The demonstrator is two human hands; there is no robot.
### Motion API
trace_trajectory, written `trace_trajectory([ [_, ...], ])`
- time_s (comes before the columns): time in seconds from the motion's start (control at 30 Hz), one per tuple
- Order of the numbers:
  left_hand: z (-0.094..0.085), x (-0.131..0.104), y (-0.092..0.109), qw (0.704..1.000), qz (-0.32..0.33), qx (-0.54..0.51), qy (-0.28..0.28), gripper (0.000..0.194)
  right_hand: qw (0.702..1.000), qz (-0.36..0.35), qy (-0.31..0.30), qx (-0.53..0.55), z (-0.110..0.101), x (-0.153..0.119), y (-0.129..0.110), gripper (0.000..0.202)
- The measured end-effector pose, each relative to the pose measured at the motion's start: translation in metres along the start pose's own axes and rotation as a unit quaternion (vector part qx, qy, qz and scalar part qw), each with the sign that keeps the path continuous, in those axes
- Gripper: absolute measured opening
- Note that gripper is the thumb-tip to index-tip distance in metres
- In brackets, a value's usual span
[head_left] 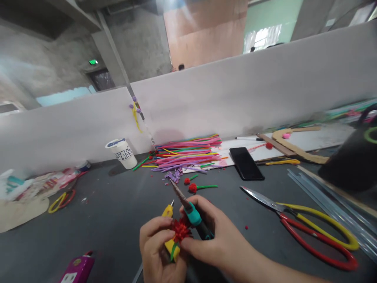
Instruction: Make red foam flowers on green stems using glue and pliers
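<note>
My left hand (160, 243) is closed around a red pipe-cleaner flower (181, 231) with a green stem (173, 251). My right hand (212, 232) grips a soldering iron (193, 214) with a teal collar and dark handle, its discoloured tip pointing up and away. The right thumb also presses at the flower's edge. Just behind the flower is a yellow hot-glue gun (168, 210), nozzle upward; my fingers hide much of it, and I cannot tell whether it is held. Beyond the hands lie a small red flower (193, 188) on a green stem and a loose red pompom (187, 181).
Large scissors (312, 232) rest at the right near clear strips (347, 220) and a black phone (246, 163). Pipe cleaners (188, 151) are piled before the white partition (235, 98), beside a paper cup (121, 154). Smaller scissors (61, 201) and a purple box (77, 269) are leftward.
</note>
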State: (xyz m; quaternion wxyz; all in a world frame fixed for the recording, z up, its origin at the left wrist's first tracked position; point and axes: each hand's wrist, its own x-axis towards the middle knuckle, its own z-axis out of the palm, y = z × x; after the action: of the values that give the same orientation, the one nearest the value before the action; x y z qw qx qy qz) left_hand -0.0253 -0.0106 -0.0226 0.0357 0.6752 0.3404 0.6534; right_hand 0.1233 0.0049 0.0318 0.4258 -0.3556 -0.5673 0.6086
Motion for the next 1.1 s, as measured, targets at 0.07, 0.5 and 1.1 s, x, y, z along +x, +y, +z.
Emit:
trace_trajectory([
  [0.07,-0.001,0.0,0.001,1.0,-0.01,-0.021,-0.001,0.05,1.0,-0.026,-0.003,-0.012,-0.002,0.0,0.0,0.029],
  [0.5,-0.002,0.049,0.046,0.873,-0.429,-0.226,-0.055,0.032,0.959,-0.231,0.014,-0.164,-0.028,-0.006,-0.019,0.034],
  [1.1,-0.002,0.065,0.043,0.742,-0.562,-0.363,-0.048,0.04,0.893,-0.218,0.054,-0.39,-0.06,-0.036,-0.05,0.031],
])
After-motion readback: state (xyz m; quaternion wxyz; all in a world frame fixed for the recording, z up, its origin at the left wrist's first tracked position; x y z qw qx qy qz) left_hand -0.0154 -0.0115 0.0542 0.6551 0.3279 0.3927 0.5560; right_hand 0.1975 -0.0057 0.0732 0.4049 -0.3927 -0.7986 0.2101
